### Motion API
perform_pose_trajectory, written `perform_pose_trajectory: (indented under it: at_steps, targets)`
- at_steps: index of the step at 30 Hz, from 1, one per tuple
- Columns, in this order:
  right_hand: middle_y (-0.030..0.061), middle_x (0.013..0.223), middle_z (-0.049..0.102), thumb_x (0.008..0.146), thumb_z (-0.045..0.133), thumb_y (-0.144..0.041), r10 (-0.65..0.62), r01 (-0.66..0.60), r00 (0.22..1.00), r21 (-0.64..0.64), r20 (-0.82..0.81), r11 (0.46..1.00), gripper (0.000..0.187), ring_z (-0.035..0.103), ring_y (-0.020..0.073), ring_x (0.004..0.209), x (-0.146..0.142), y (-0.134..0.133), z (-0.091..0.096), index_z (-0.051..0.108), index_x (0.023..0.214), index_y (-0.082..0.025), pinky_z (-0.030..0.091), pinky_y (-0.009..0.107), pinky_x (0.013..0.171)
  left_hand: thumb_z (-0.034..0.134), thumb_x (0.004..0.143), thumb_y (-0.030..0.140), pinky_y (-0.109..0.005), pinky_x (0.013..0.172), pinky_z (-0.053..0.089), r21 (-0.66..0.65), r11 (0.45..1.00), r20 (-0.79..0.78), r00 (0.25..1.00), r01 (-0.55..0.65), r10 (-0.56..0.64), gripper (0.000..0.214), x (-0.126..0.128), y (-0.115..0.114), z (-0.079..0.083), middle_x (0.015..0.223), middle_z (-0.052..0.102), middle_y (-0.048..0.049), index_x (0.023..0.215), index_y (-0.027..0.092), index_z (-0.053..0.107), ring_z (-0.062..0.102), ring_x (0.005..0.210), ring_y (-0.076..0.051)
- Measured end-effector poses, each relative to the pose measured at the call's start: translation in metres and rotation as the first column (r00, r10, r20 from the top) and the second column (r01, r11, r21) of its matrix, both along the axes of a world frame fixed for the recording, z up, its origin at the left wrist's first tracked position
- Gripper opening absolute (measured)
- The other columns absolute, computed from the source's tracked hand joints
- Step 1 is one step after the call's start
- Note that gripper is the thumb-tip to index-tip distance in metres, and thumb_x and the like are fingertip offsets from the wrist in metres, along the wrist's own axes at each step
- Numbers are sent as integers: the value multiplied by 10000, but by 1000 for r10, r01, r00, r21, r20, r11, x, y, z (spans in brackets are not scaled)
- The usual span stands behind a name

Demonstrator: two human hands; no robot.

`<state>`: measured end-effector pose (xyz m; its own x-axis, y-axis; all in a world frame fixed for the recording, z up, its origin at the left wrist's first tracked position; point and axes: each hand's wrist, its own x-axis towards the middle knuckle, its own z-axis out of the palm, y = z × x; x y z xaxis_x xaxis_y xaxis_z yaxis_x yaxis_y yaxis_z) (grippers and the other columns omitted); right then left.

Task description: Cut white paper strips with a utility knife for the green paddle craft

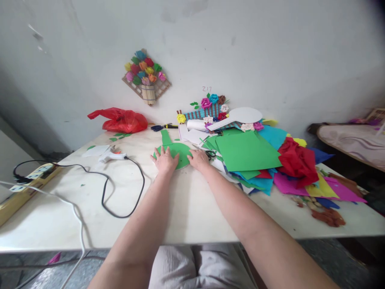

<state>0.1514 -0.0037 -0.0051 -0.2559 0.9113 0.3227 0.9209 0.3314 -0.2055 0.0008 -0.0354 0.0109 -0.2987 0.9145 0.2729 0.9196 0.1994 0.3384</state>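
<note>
A rounded green paper cutout with a strip-like handle lies on the table in front of me. My left hand rests flat on its left half, fingers spread. At the right edge of the cutout, my right hand has its fingers drawn together on the rim; the exact grip is partly hidden. Dark-handled scissors lie just beyond my right hand. A stack of green paper sheets is to the right.
A white glue gun lies at left, its black cord looping to a power strip. A red plastic bag sits at the back. Crumpled red paper tops the right-hand pile. A white paddle-shaped cutout lies behind.
</note>
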Motion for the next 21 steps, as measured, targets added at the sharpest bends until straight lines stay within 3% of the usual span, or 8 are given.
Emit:
perform_pose_trajectory:
  at_steps: [6, 10, 13, 21]
  targets:
    - [122, 1181, 711, 926, 408, -168, -90, 89, 995, -52, -29, 995, 407, 620, 232, 1139, 2, 2, 3, 647, 1255, -153, 413, 335, 1016, 460, 811, 786, -663, 1175, 25, -175, 972, -47, 985, 156, -167, 906, 5, -1, -2, 1633, 271, -97, 1530, 238, 403, 89, 1519, -393]
    - [133, 1186, 705, 907, 452, -177, -177, 175, 982, -38, -62, 984, 391, 562, 250, 1214, 5, -1, 7, 657, 1237, -138, 373, 357, 1047, 469, 738, 856, -689, 1161, 30, -231, 942, -98, 958, 243, -271, 999, 3, -1, -2, 1639, 260, -77, 1543, 272, 377, 96, 1512, -423]
    - [164, 1190, 691, 913, 432, -173, -218, 216, 974, -35, -67, 976, 383, 524, 274, 1240, 7, -5, 9, 679, 1201, -115, 347, 380, 1059, 515, 713, 851, -697, 1157, 25, -237, 936, -114, 949, 261, -294, 988, 2, -1, 0, 1627, 295, -65, 1521, 292, 416, 128, 1505, -431]
    - [199, 1224, 632, 930, 361, -155, -250, 252, 967, -59, 50, 966, 409, 518, 302, 1192, 8, -1, 8, 704, 1135, -67, 378, 384, 1011, 552, 783, 716, -711, 1144, 103, -210, 958, -66, 974, 198, -216, 790, -3, -4, 4, 1603, 352, -66, 1450, 292, 515, 239, 1477, -412]
